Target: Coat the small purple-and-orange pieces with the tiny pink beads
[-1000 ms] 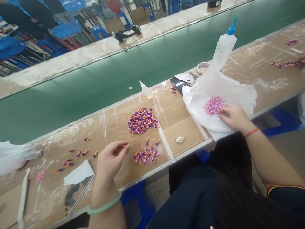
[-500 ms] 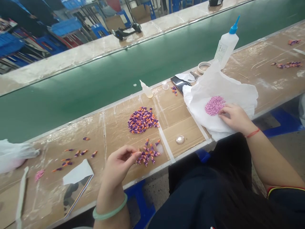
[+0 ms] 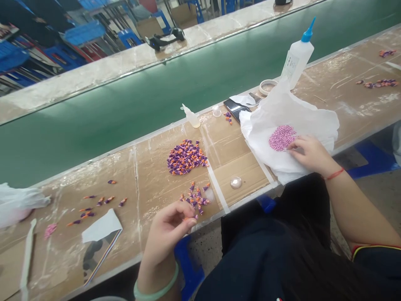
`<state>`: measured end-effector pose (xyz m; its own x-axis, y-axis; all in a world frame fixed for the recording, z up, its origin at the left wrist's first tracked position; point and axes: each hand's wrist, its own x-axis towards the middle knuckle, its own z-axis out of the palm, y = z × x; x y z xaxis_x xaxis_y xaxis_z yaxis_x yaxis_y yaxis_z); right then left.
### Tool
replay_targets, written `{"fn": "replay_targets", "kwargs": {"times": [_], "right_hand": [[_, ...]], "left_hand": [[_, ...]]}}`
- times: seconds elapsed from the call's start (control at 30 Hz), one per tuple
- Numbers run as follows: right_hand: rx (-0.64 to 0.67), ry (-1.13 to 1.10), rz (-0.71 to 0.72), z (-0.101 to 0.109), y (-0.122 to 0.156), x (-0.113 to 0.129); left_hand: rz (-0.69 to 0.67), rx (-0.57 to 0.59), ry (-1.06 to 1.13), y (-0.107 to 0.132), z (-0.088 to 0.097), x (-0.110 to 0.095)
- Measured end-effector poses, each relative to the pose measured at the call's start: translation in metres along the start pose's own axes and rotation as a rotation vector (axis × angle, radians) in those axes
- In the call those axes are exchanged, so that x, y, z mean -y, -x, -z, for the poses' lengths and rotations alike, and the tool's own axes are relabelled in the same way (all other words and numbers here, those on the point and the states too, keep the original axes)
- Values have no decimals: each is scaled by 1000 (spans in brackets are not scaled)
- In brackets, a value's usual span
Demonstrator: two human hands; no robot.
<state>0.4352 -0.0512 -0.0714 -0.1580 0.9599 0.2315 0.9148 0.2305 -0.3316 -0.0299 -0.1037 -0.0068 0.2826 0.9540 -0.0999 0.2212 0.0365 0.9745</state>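
Note:
My left hand hovers at the table's near edge, its fingertips pinched on a small orange and purple piece. Just beyond it lies a small scatter of purple and orange pieces, and farther back a larger heap of the same pieces. My right hand rests on a crumpled white paper sheet, its fingertips touching the edge of a pile of tiny pink beads. Whether those fingers hold a bead is not visible.
A tall glue bottle with a blue nozzle, a small dropper bottle, a dark phone and a tape roll line the green conveyor belt. A clear dome, loose pieces and a card lie left.
My left hand has drawn back toward me and to the right, from the table's middle to its near edge, still pinching a small piece. My right hand stayed at the pink beads.

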Motion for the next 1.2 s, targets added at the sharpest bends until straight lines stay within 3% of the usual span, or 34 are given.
{"fn": "replay_targets", "kwargs": {"times": [0.23,0.47,0.6,0.77,0.83,1.0,1.2], "right_hand": [[17,26,-18,-11,-6,7],[-24,0,-28,-14,-3,15],[-65,-124,7,1,4,32],[-14,-604,153,32,9,78],[0,-683,236,40,8,96],[-89,-460,455,50,3,128],[-151,-231,565,59,-1,146]], "left_hand": [[66,103,104,7,-17,9],[7,13,125,1,-38,14],[-70,29,252,-9,-54,10],[-64,132,244,-32,-86,-15],[-67,171,232,-43,-101,-28],[-105,248,244,-63,-131,-47],[-124,221,294,-64,-138,-50]]}}
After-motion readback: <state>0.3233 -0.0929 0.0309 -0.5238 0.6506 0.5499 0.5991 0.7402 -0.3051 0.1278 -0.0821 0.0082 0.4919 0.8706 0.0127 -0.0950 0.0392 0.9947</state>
